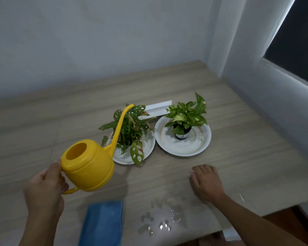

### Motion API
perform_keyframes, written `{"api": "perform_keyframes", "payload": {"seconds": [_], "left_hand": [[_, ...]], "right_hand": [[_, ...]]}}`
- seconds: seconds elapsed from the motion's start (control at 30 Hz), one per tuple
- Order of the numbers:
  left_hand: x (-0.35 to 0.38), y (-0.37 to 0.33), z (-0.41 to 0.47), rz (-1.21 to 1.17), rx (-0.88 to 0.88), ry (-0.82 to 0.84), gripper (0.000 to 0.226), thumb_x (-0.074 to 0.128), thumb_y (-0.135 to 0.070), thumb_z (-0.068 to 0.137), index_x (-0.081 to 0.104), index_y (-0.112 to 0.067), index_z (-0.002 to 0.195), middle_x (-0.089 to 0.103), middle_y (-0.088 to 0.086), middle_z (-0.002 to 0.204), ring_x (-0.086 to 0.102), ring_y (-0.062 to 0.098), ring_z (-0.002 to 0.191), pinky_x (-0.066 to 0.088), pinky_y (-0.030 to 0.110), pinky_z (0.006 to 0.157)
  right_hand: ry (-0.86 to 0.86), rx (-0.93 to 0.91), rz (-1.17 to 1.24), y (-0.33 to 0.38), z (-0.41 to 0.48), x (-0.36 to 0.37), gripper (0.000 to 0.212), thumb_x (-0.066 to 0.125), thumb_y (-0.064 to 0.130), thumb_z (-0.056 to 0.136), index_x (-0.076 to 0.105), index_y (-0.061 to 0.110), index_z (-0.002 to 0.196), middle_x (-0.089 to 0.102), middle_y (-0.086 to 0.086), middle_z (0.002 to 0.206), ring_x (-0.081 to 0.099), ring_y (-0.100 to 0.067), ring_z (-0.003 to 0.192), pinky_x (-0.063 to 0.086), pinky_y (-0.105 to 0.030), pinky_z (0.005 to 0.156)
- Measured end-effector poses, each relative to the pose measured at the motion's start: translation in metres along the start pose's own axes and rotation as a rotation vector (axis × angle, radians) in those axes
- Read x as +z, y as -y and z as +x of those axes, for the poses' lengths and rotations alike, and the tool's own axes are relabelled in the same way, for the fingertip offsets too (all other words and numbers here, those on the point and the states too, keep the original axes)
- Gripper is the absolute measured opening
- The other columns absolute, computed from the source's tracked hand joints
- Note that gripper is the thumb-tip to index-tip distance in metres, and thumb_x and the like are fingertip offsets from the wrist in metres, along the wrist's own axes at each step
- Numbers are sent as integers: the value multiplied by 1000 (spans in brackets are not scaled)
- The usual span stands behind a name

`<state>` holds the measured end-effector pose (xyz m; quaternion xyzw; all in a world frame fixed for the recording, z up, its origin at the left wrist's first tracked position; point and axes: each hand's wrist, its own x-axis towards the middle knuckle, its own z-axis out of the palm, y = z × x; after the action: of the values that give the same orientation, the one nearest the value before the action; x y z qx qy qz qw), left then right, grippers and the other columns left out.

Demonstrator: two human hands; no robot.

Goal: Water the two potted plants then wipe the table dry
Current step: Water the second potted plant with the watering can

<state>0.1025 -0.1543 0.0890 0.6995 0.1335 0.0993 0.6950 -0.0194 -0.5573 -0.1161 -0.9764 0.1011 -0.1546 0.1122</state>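
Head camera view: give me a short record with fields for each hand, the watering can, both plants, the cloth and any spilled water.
left hand: grips the handle of the yellow watering can
right hand: rests palm down on the table, holding nothing
spout: above the left plant; no stream visible
left plant: potted, on the left white plate
right plant: potted, on the right white plate
blue cloth: at the table's near edge, untouched
water: puddle and drops right of the cloth

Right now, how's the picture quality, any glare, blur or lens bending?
Head view: dim, cool light, brightest along the window edge; small glints on the spilled water; wide lens bows the far edge of the table; the watering can throws a soft shadow beneath; everything slightly soft.
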Motion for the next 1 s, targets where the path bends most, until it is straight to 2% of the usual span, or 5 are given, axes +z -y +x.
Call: {"api": "perform_keyframes", "payload": {"seconds": [0.13, 0.37, 0.67, 0.8, 1.0], "left_hand": [[41, -4, -15, 64, 52, -34, 50, 59, -23, 93, 41, -21, 46, 27, -11, 36, 26, 6, 35, 23, 15, 38], [110, -13, -46, 177, 118, 33, 49, 61, -43, 81, 47, -24, 39, 30, -10, 37, 29, 9, 36, 29, 27, 48], [169, -30, -65, 353, 211, -34, 52, 61, -46, 83, 39, -10, 52, 32, -6, 40, 32, 18, 44, 36, 45, 53], [182, -37, -65, 447, 207, -69, 52, 61, -53, 78, 50, -5, 60, 39, 11, 57, 36, 24, 57, 42, 52, 54], [197, -51, -64, 603, 270, -67, 53, 60, -44, 86, 50, -4, 54, 37, 10, 52, 41, 23, 55, 48, 56, 56]], "right_hand": [[97, 69, -17, -52, -1, -12, 39, 43, 41, 92, 64, 15, 112, 64, -10, 121, 58, -30, 112, 36, -41, 96], [260, 90, -48, -115, 16, -24, 60, 35, 51, 97, 42, 19, 147, 35, -7, 158, 28, -27, 146, 24, -45, 117], [379, 6, -35, -141, 44, -4, 75, 13, 60, 94, 30, 19, 154, 21, -4, 164, 13, -27, 152, 14, -46, 120], [402, 3, -62, -142, 48, 9, 73, 23, 60, 95, 44, 15, 148, 38, -9, 157, 29, -30, 147, 24, -49, 116], [408, 9, -61, -142, 51, 25, 69, 35, 58, 92, 53, 12, 141, 49, -10, 149, 42, -32, 140, 19, -46, 110]]}}
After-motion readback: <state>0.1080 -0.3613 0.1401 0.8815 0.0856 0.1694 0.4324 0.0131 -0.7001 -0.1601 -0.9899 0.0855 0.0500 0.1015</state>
